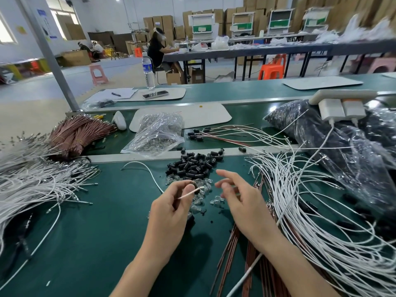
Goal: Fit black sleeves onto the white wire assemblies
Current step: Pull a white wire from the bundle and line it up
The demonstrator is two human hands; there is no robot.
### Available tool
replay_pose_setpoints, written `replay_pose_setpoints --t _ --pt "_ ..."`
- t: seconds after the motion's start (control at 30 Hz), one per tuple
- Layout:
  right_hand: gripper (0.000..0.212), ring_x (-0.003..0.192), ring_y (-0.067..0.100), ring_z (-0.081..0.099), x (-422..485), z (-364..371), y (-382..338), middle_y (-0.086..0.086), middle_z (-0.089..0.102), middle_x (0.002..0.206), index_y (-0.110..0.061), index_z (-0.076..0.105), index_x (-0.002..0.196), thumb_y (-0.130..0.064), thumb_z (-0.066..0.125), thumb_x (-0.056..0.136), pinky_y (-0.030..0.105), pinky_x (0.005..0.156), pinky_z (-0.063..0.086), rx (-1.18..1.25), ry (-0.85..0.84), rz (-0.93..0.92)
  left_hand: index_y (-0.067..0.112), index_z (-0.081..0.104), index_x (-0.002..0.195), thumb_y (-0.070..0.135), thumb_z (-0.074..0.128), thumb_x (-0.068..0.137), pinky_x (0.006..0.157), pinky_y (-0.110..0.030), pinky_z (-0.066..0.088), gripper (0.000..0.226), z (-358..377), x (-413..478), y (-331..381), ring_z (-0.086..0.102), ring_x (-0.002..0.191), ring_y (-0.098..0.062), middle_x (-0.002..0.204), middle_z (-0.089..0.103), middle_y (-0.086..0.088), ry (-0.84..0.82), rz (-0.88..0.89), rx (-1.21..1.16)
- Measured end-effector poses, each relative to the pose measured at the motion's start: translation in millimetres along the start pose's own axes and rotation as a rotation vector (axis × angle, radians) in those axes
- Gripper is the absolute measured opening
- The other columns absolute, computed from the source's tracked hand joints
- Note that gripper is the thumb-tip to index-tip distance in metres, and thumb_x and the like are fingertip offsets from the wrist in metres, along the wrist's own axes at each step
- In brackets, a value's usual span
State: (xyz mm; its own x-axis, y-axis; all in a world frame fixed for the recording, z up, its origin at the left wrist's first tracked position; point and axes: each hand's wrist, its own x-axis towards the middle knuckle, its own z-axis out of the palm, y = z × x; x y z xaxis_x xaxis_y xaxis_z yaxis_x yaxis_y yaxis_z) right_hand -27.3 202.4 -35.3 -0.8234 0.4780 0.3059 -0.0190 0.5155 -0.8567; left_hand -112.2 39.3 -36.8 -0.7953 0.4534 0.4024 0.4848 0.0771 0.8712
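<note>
My left hand [171,207] pinches a black sleeve [196,188] with a white wire [188,193] running through it, just in front of a pile of loose black sleeves [194,166]. My right hand [237,199] hovers beside it with fingers spread and relaxed, holding nothing. Small clear bulbs [201,199] lie scattered under both hands. One loose white wire [147,171] curves across the green mat toward my left hand. Large bundles of white wires lie at the left [32,185] and at the right [310,211].
Copper-coloured wires [231,249] lie under my right forearm, and a tied bundle of them [72,133] sits at the back left. A clear bag of parts [156,133], dark bags [334,142] and a power strip [340,103] stand behind. Finished sleeved wires [214,133] lie mid-back.
</note>
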Motion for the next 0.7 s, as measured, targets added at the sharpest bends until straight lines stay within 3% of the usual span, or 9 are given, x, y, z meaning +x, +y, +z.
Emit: replay_pose_setpoints --t 0.1,0.17,0.27,0.33,0.4,0.47,0.53,0.63,0.7 --pt "0.031 0.094 0.01 0.071 -1 6 -9 -0.011 0.073 0.106 -0.042 0.063 0.127 -0.04 0.061 0.097 0.023 0.077 0.056 0.362 -0.223 0.042 0.044 0.064 0.101 0.049 0.052 0.096 0.049 -0.029 0.039 0.014 3 -1 -3 0.044 0.053 -0.007 0.07 0.063 -0.001 -0.036 0.0 0.051" --pt "0.031 0.089 0.007 0.071 -2 8 -12 -0.01 0.074 0.104 -0.045 0.067 0.121 -0.041 0.068 0.09 0.021 0.078 0.055 0.362 -0.276 0.026 0.043 0.065 0.104 0.047 0.052 0.097 0.058 -0.034 0.047 0.015 5 -3 -3 0.057 0.061 -0.017 0.076 0.07 0.004 -0.066 -0.006 0.063" --pt "0.026 0.08 0.004 0.068 -3 10 -10 -0.007 0.073 0.093 -0.044 0.071 0.112 -0.031 0.074 0.09 0.02 0.076 0.053 0.32 -0.282 0.043 0.045 0.066 0.11 0.045 0.054 0.096 0.067 -0.031 0.053 0.018 4 -2 -4 0.067 0.073 -0.014 0.082 0.074 0.01 -0.1 -0.011 0.065" --pt "0.023 0.077 0.005 0.068 -3 9 -10 -0.006 0.074 0.088 -0.043 0.071 0.104 -0.026 0.076 0.09 0.02 0.075 0.053 0.339 -0.261 0.081 0.044 0.059 0.125 0.035 0.059 0.099 0.061 -0.032 0.05 0.027 4 -1 -5 0.059 0.064 -0.012 0.073 0.065 0.006 -0.113 -0.035 0.046" --pt "0.022 0.077 0.008 0.07 0 7 -10 -0.002 0.076 0.088 -0.037 0.072 0.1 -0.019 0.077 0.088 0.02 0.074 0.054 0.441 -0.211 0.143 0.047 0.048 0.135 0.035 0.058 0.095 0.057 -0.024 0.045 0.043 0 -1 -4 0.047 0.064 -0.007 0.074 0.05 0.011 -0.139 -0.051 -0.035" --pt "0.021 0.08 0.014 0.072 3 3 -12 0.006 0.077 0.091 -0.024 0.072 0.103 -0.015 0.076 0.084 0.021 0.075 0.057 0.654 -0.139 0.244 0.053 0.044 0.13 0.049 0.051 0.089 0.063 -0.02 0.045 0.042 -3 -3 -2 0.048 0.07 -0.005 0.083 0.048 0.018 -0.162 -0.059 -0.081" --pt "0.026 0.08 0.018 0.073 7 -2 -13 0.014 0.076 0.094 -0.012 0.071 0.104 -0.013 0.074 0.079 0.022 0.072 0.059 0.932 -0.058 0.354 0.051 0.049 0.117 0.059 0.047 0.093 0.062 -0.018 0.044 0.026 -3 -3 1 0.048 0.067 -0.001 0.083 0.052 0.019 -0.143 -0.021 -0.055" --pt "0.029 0.08 0.021 0.074 10 -9 -15 0.019 0.075 0.096 -0.004 0.068 0.107 -0.006 0.07 0.078 0.023 0.068 0.061 1.181 -0.003 0.45 0.041 0.055 0.094 0.052 0.045 0.102 0.055 -0.011 0.037 0.017 -1 -2 3 0.046 0.058 -0.001 0.071 0.054 0.018 -0.072 0.057 0.014" --pt "0.031 0.08 0.022 0.075 10 -11 -16 0.021 0.075 0.097 -0.003 0.066 0.109 -0.004 0.07 0.079 0.024 0.066 0.062 1.272 -0.008 0.49 0.039 0.057 0.09 0.047 0.05 0.098 0.054 -0.01 0.036 0.013 -1 0 3 0.048 0.058 -0.003 0.071 0.057 0.015 -0.018 0.082 0.058"
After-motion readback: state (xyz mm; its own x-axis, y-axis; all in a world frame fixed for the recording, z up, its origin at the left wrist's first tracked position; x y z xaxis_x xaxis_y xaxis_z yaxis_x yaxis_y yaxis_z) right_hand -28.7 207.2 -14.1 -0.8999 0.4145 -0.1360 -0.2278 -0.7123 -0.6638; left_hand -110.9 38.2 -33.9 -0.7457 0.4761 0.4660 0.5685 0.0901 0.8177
